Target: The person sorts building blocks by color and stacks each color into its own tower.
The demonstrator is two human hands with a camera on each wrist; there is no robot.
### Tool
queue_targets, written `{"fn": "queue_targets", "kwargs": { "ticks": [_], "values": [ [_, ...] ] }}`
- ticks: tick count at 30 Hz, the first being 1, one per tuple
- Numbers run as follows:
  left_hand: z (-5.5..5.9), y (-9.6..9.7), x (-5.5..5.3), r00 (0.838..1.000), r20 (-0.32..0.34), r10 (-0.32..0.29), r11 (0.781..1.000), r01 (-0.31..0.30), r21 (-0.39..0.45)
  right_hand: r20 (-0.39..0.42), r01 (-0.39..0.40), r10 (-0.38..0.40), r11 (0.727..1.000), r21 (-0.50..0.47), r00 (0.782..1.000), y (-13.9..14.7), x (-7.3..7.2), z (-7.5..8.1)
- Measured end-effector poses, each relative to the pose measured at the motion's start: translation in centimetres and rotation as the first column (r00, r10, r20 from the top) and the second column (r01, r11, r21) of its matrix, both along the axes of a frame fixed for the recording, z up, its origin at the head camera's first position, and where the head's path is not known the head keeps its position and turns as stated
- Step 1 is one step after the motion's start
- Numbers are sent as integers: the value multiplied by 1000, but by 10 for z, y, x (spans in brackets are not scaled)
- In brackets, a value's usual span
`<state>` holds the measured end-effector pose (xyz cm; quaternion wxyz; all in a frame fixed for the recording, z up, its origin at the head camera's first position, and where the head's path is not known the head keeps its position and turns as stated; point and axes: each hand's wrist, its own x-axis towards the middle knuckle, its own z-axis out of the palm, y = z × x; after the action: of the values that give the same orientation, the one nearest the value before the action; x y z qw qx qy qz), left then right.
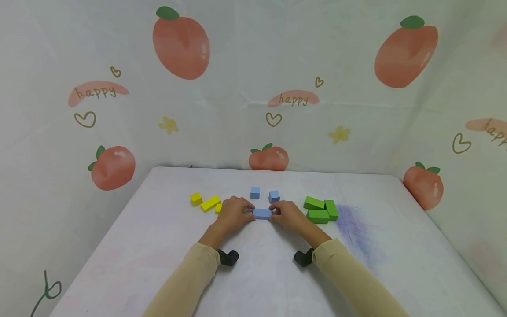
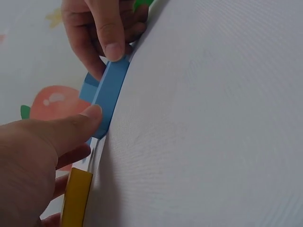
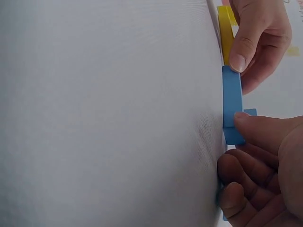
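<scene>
A long blue block (image 1: 262,214) lies on the table between both hands. My left hand (image 1: 234,213) pinches its left end, the thumb on the near side in the left wrist view. At the opposite end my right hand (image 1: 288,214) grips the same block between thumb and fingers; the right wrist view shows that thumb on the blue block (image 3: 232,97). Just behind are two blue cubes, one (image 1: 255,193) farther left and one (image 1: 274,196) close to the right fingers. A yellow block (image 1: 218,208) sits beside my left hand, which partly hides it.
Left of the hands are a yellow cube (image 1: 196,199) and a long yellow block (image 1: 211,203). To the right lie three green blocks (image 1: 318,216) grouped together. The white table (image 1: 261,281) has a purple smudge (image 1: 354,229) on its right and meets a patterned curtain (image 1: 237,123) behind.
</scene>
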<state>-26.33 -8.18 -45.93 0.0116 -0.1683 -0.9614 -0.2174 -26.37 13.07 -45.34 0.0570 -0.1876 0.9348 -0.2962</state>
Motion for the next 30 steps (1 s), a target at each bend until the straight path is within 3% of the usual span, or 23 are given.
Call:
{"fn": "queue_targets", "kwargs": {
  "ticks": [6, 8, 14, 19, 30],
  "values": [
    [6, 7, 3, 997, -83, -8, 982, -8, -187, 20, 11, -11, 1000, -4, 1000, 0, 2, 1],
    [9, 9, 4, 997, -78, -11, 977, -6, -211, 33, 20, -19, 1000, -9, 999, 1, 3, 1],
    [12, 11, 12, 995, 76, 64, 995, -58, -82, 33, 20, -20, 1000, -10, 999, 1, 3, 0],
    [11, 11, 16, 988, 121, 97, 995, -98, 5, 45, 29, -29, 999, -13, 999, 1, 4, -1],
    [0, 10, 14, 954, 283, 101, 960, -168, 224, 27, 35, -34, 999, -9, 999, 0, 4, -2]
  ]
}}
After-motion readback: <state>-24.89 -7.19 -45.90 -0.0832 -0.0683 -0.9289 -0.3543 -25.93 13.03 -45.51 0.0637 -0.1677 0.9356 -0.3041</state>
